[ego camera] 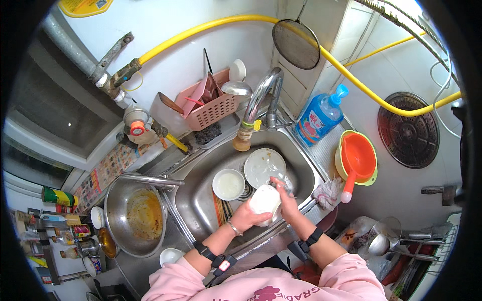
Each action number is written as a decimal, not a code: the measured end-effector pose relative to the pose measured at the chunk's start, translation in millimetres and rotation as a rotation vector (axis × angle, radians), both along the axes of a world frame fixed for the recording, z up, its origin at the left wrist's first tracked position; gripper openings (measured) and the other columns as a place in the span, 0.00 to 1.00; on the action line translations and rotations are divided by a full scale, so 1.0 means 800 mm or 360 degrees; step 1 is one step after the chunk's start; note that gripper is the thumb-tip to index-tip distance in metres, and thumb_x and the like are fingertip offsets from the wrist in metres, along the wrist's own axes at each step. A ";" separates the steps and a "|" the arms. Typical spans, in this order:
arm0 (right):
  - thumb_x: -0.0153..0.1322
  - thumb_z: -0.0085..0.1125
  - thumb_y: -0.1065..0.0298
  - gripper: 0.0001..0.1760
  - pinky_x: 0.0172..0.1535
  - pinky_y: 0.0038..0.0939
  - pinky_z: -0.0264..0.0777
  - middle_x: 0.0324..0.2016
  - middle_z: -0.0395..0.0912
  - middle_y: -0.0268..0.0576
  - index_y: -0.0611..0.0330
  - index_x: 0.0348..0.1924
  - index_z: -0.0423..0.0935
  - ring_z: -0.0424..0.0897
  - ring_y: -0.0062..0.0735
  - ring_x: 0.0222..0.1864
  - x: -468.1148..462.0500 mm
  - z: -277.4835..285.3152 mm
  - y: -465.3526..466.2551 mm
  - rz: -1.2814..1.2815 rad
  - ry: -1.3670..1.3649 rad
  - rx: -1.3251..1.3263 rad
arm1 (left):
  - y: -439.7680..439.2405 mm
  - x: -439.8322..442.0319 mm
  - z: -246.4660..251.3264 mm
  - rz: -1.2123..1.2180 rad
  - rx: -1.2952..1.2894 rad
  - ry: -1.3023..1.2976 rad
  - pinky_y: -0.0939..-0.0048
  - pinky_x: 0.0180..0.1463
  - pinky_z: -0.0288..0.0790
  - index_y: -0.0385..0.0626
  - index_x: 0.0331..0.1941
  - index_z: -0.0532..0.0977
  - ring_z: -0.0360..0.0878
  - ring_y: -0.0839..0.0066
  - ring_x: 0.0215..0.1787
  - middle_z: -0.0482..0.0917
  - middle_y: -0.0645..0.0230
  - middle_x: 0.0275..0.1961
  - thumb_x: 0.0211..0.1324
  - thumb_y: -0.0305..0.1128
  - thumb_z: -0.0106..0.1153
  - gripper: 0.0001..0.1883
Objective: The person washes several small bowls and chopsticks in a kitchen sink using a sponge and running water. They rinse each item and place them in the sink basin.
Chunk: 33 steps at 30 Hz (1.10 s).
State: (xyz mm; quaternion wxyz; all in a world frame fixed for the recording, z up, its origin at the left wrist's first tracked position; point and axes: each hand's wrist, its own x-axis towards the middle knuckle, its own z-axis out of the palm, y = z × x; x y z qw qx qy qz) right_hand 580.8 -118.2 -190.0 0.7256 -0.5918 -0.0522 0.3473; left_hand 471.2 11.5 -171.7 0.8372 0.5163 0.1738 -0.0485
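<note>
Over the front of a steel sink (192,188), my left hand (246,216) grips a white bowl (265,199) by its side. My right hand (285,197) is at the bowl's right side with the fingers bent; a greyish thing, perhaps a scrubber, shows at its fingers, partly hidden. In the sink, a white plate (264,167) with suds or residue lies behind the hands. A second white bowl (228,184) with cloudy liquid stands to the left, above several chopsticks (222,210) on the sink's floor. The faucet (256,98) hangs over the sink's back edge.
A soiled steel basin (145,222) stands left of the sink, with a small white bowl (171,256) near it. Behind is a pink utensil basket (212,113). To the right are a blue soap bottle (318,118), a cloth (327,193) and an orange ladle (357,156) in a green container.
</note>
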 end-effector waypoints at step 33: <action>0.65 0.56 0.76 0.23 0.44 0.34 0.76 0.43 0.77 0.50 0.75 0.53 0.68 0.81 0.38 0.41 -0.056 0.029 -0.006 0.0526 0.0545 -0.0489 | 0.036 -0.125 0.019 -0.0020 0.2449 -0.0950 0.62 0.65 0.62 0.47 0.51 0.76 0.68 0.65 0.63 0.68 0.62 0.65 0.51 0.44 0.60 0.23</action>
